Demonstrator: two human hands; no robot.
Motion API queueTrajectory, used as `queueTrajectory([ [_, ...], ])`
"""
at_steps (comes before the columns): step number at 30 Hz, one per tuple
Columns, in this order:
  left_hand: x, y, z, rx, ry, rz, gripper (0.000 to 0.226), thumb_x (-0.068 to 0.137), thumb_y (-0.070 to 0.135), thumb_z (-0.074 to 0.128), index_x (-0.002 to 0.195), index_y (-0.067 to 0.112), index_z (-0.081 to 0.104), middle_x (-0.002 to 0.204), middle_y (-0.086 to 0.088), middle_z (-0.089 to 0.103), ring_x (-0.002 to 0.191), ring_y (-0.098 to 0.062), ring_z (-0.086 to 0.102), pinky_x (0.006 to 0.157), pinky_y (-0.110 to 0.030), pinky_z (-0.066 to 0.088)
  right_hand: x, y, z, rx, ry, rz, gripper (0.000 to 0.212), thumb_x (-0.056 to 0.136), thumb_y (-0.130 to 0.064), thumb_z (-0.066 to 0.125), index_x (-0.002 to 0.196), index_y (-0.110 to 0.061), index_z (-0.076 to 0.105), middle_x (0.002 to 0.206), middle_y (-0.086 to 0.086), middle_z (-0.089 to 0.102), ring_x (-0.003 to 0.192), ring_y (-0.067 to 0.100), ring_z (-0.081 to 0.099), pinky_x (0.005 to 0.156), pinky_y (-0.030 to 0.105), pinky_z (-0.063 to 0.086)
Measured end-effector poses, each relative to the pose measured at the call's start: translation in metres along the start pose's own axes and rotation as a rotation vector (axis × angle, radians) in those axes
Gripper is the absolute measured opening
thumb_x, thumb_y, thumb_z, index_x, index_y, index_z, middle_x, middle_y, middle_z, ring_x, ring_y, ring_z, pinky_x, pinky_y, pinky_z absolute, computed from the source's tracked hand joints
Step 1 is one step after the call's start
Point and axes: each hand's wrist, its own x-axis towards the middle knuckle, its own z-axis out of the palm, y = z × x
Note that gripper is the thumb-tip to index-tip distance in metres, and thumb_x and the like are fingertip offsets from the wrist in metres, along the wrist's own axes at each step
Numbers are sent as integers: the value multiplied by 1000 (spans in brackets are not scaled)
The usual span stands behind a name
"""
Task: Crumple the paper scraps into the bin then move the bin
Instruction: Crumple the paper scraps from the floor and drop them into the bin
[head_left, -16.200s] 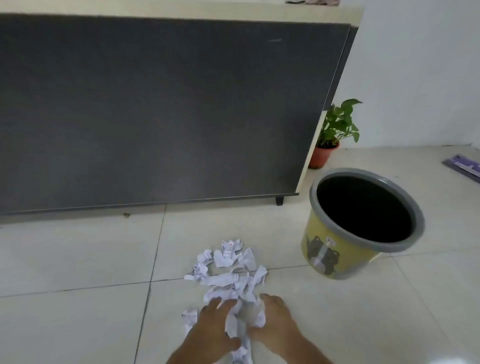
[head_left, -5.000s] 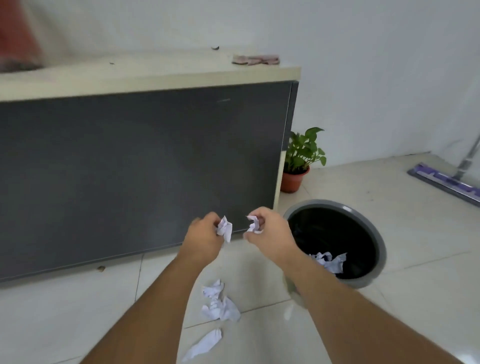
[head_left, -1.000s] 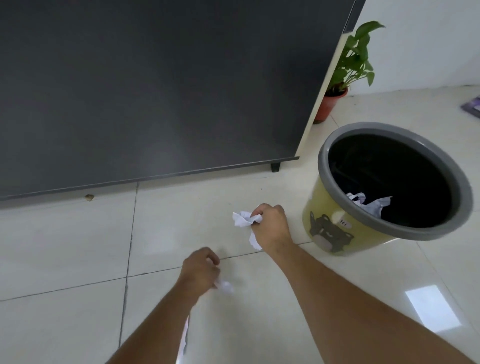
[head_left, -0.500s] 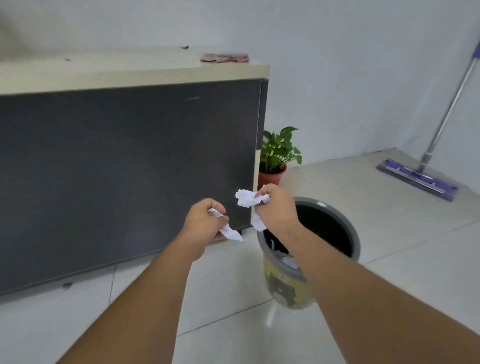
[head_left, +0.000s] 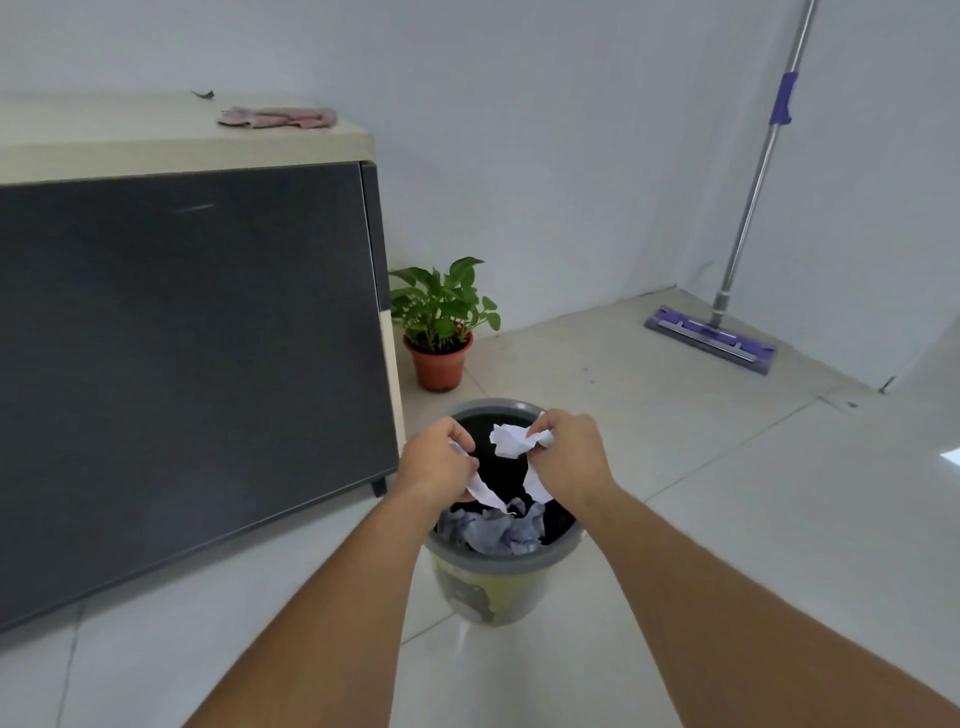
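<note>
- Gripping a crumpled white paper scrap (head_left: 511, 439), the right hand (head_left: 569, 454) is closed around it, with one wad jutting out past the fingers toward the other hand and a tail of paper hanging below the fist.
- Closed likewise, the left hand (head_left: 434, 465) pinches a thin white paper strip (head_left: 483, 491) that trails down and toward the right hand from under its fingers.
- Directly beneath both grips stands the round yellow plastic bin with a grey rim (head_left: 563, 548) on the pale tiled floor (head_left: 727, 519); both hands hover over its dark opening, apart from each other and not touching the rim.
- Below the dangling strip, a heap of crumpled paper scraps (head_left: 493, 527) already lies inside the bin, against its near wall.
- Left of the left hand runs a long low cabinet with a dark grey front and cream top (head_left: 182, 338), a pinkish cloth (head_left: 278, 117) lying on it.
- Beyond the grips, a green leafy plant in a terracotta pot (head_left: 441, 332) sits at the cabinet's corner.
- Far right of the right hand, a purple flat mop with a metal handle (head_left: 711, 340) leans on the white wall (head_left: 571, 156).
</note>
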Motion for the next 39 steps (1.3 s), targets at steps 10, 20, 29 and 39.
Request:
queueTrajectory([
  [10, 7, -28, -40, 43, -75, 81, 53, 80, 24, 78, 128, 29, 56, 137, -3, 51, 123, -23, 52, 102, -44, 49, -5, -8, 23, -182, -250, 37, 71, 70, -19, 81, 131, -30, 48, 135, 10, 39, 125, 32, 40, 105, 44, 42],
  [20, -71, -176, -196, 84, 139, -260, 54, 80, 21, 78, 129, 26, 55, 141, -8, 45, 123, -30, 52, 105, -51, 46, -98, -74, 156, -87, -326, -296, 47, 77, -33, 75, 120, -33, 57, 125, 1, 49, 118, 24, 43, 101, 39, 38],
  [29, -155, -287, -256, 35, 258, -463, 52, 78, 18, 79, 124, 26, 58, 138, -13, 46, 121, -34, 54, 98, -48, 49, -248, -58, 303, -151, -756, -401, 50, 74, -28, 72, 122, -28, 57, 125, -1, 46, 121, 19, 43, 104, 31, 40],
  [39, -191, -368, -246, 0, 211, -626, 51, 78, 17, 76, 125, 27, 58, 134, -9, 48, 115, -33, 60, 82, -37, 50, -319, -14, 375, -297, -1062, -374, 71, 71, -19, 74, 134, -30, 44, 133, 0, 29, 128, 18, 33, 92, 34, 52],
])
